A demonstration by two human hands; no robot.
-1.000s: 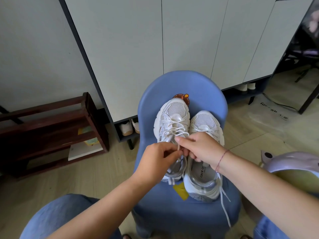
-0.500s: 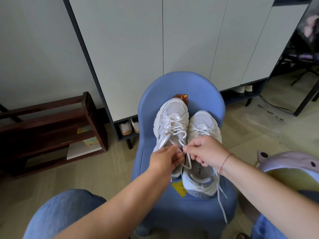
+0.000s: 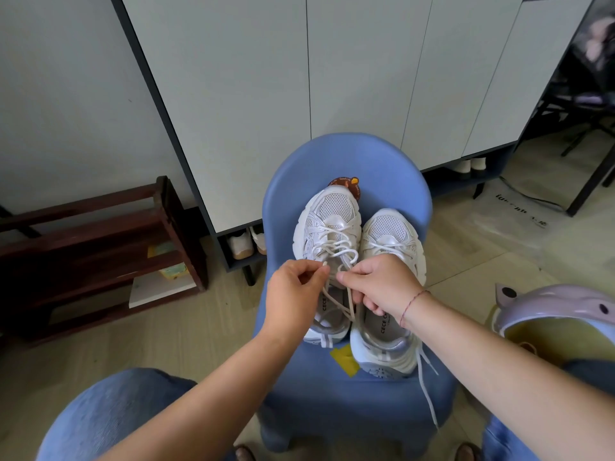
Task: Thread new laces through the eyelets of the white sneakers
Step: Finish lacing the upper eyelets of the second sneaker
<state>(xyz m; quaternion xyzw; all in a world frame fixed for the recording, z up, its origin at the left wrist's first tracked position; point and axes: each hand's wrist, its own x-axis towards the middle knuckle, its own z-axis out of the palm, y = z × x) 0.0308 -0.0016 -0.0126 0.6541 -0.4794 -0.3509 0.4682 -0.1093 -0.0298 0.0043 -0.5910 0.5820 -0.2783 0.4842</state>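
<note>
- Two white sneakers, the left sneaker [image 3: 332, 211] and the right sneaker [image 3: 386, 231], are set side by side on the seat of a blue chair [image 3: 366, 410], toes towards the backrest.
- The lace [image 3: 346, 252] of the left sneaker is pinched near its tip between thumb and forefinger of the left hand [image 3: 293, 294], above the shoe's opening.
- A second strand is pinched by the curled fingers of the right hand [image 3: 382, 284], near the left hand but apart from it.
- "CECE" is printed on the insoles [image 3: 384, 322]; further letters are hidden.
- "Good Life" is read on the round brown sticker [image 3: 346, 184] on the backrest.
- A loose lace [image 3: 427, 387] is hung from the right sneaker over the seat's front.
- Writing on the floor mat [image 3: 519, 211] cannot be made out.
</note>
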